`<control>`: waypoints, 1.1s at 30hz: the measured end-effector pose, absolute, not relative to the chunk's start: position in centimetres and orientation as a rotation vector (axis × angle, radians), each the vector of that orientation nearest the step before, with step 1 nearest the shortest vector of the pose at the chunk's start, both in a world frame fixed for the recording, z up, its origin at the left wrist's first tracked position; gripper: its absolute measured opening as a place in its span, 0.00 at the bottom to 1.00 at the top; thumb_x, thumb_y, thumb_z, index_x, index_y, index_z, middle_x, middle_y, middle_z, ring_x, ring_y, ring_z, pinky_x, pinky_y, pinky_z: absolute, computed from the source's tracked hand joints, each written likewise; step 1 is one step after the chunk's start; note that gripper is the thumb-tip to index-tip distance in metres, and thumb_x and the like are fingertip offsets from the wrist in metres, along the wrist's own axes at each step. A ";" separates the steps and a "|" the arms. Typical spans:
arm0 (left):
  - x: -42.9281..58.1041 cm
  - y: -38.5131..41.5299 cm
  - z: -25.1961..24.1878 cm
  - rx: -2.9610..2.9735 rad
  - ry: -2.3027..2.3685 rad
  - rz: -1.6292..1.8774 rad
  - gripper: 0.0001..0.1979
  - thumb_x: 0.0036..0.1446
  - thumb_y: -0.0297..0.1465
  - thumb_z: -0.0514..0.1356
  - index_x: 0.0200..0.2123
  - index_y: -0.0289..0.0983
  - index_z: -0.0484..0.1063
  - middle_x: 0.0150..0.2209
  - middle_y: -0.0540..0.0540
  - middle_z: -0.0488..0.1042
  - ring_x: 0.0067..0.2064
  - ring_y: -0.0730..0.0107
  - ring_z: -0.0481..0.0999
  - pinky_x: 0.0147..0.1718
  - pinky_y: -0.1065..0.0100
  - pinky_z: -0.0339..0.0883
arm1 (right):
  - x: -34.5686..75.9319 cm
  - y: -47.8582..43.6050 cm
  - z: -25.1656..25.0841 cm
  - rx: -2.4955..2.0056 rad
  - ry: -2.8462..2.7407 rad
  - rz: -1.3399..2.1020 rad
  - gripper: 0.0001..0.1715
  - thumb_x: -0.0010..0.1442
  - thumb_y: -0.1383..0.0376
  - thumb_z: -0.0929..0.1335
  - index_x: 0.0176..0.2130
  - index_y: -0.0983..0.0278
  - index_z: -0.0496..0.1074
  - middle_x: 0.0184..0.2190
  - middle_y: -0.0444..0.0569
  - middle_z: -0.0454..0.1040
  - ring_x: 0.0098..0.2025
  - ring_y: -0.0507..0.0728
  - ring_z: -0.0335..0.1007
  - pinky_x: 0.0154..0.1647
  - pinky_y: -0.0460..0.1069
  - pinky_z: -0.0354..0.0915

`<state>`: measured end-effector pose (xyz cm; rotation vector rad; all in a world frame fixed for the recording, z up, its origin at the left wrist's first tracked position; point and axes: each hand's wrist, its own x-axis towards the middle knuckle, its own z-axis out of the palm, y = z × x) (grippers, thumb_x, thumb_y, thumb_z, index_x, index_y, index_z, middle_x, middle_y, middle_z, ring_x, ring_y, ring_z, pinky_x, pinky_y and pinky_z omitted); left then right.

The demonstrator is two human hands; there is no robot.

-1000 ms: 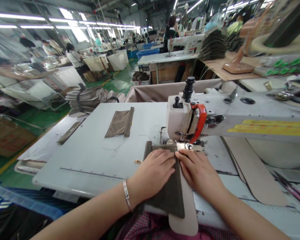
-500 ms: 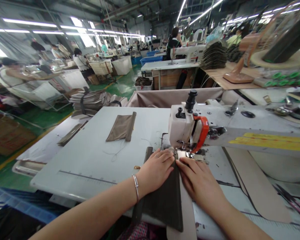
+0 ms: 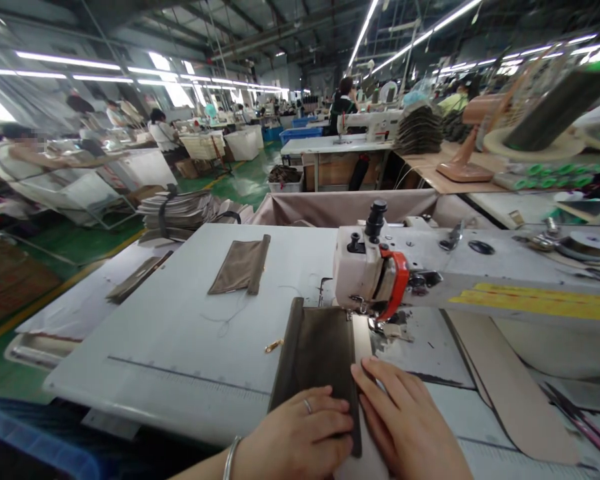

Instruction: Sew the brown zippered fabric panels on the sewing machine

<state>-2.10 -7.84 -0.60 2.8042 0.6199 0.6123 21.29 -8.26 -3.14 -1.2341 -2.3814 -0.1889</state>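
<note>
Both unclenched, my left hand (image 3: 305,433) presses the olive fabric panel (image 3: 325,347), my right hand (image 3: 407,420) its right edge, nearer the sewing machine (image 3: 353,277); the panel runs lengthwise near to far.

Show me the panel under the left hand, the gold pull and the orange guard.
Panel (image 3: 323,357): head view, on its dark upper face.
Gold pull (image 3: 274,346): head view, middle of its metal.
Orange guard (image 3: 399,283): head view, on its curved side.

A brown panel (image 3: 325,350) lies flat along a beige strip (image 3: 363,343).
</note>
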 end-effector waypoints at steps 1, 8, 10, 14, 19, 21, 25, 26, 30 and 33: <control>-2.0 -7.6 -0.5 2.789 0.631 0.593 0.08 0.66 0.32 0.54 0.45 0.39 0.71 0.49 0.51 0.77 0.57 0.71 0.69 0.66 0.66 0.49 | 21.3 -8.2 -3.1 -1.233 -2.385 -0.185 0.24 0.64 0.68 0.62 0.59 0.64 0.65 0.54 0.54 0.68 0.55 0.62 0.64 0.51 0.57 0.63; -1.6 -5.9 0.5 2.722 0.637 0.529 0.11 0.66 0.28 0.51 0.48 0.38 0.70 0.50 0.49 0.76 0.58 0.73 0.68 0.66 0.67 0.49 | 21.6 -8.2 -3.1 -1.231 -2.413 -0.155 0.26 0.63 0.69 0.62 0.60 0.63 0.64 0.56 0.55 0.67 0.56 0.62 0.62 0.52 0.58 0.64; -1.4 -5.4 0.6 2.724 0.638 0.506 0.11 0.67 0.28 0.51 0.49 0.37 0.69 0.51 0.49 0.75 0.57 0.74 0.69 0.66 0.68 0.49 | 21.6 -8.1 -3.0 -1.231 -2.409 -0.150 0.25 0.64 0.69 0.62 0.60 0.63 0.64 0.56 0.55 0.67 0.56 0.63 0.62 0.52 0.58 0.64; -1.1 -4.3 1.0 2.750 0.665 0.430 0.12 0.66 0.27 0.51 0.50 0.35 0.68 0.54 0.47 0.73 0.58 0.72 0.68 0.66 0.67 0.49 | 21.5 -7.9 -3.0 -1.227 -2.404 -0.147 0.25 0.64 0.68 0.62 0.60 0.63 0.64 0.55 0.54 0.67 0.56 0.63 0.62 0.52 0.58 0.64; -0.9 -3.2 1.3 2.784 0.707 0.383 0.13 0.66 0.26 0.51 0.51 0.34 0.68 0.53 0.45 0.73 0.59 0.69 0.68 0.65 0.65 0.53 | 21.4 -7.8 -2.9 -1.226 -2.376 -0.143 0.24 0.65 0.68 0.62 0.59 0.64 0.64 0.55 0.54 0.68 0.55 0.62 0.62 0.53 0.58 0.63; -0.8 -2.7 1.3 2.790 0.713 0.381 0.13 0.66 0.26 0.51 0.52 0.34 0.68 0.54 0.44 0.73 0.59 0.67 0.67 0.65 0.64 0.53 | 21.4 -7.7 -2.8 -1.234 -2.366 -0.137 0.24 0.65 0.68 0.61 0.60 0.65 0.64 0.54 0.55 0.68 0.55 0.62 0.63 0.52 0.58 0.63; -0.6 -1.5 1.1 2.805 0.711 0.376 0.13 0.65 0.25 0.52 0.50 0.34 0.69 0.54 0.44 0.73 0.59 0.68 0.68 0.64 0.63 0.55 | 21.4 -7.4 -2.5 -1.239 -2.366 -0.125 0.23 0.65 0.68 0.61 0.59 0.65 0.64 0.53 0.56 0.69 0.53 0.62 0.64 0.51 0.58 0.63; -0.5 -1.2 1.0 2.810 0.717 0.374 0.13 0.64 0.25 0.52 0.50 0.34 0.69 0.54 0.44 0.72 0.59 0.68 0.68 0.64 0.63 0.55 | 21.3 -7.2 -2.4 -1.245 -2.368 -0.121 0.23 0.65 0.68 0.61 0.59 0.65 0.64 0.53 0.56 0.69 0.53 0.62 0.65 0.50 0.58 0.63; -0.1 0.0 0.8 2.829 0.734 0.365 0.14 0.63 0.23 0.53 0.51 0.32 0.68 0.54 0.42 0.72 0.59 0.68 0.67 0.64 0.63 0.55 | 21.0 -6.5 -1.9 -1.298 -2.350 -0.104 0.22 0.66 0.67 0.61 0.58 0.63 0.65 0.53 0.54 0.70 0.52 0.62 0.66 0.49 0.57 0.63; 0.2 0.9 0.9 2.833 0.742 0.373 0.12 0.64 0.23 0.52 0.50 0.33 0.68 0.53 0.42 0.73 0.58 0.68 0.69 0.63 0.63 0.57 | 20.8 -5.9 -1.4 -1.329 -2.346 -0.084 0.20 0.66 0.66 0.62 0.57 0.63 0.66 0.52 0.53 0.70 0.50 0.61 0.66 0.49 0.57 0.63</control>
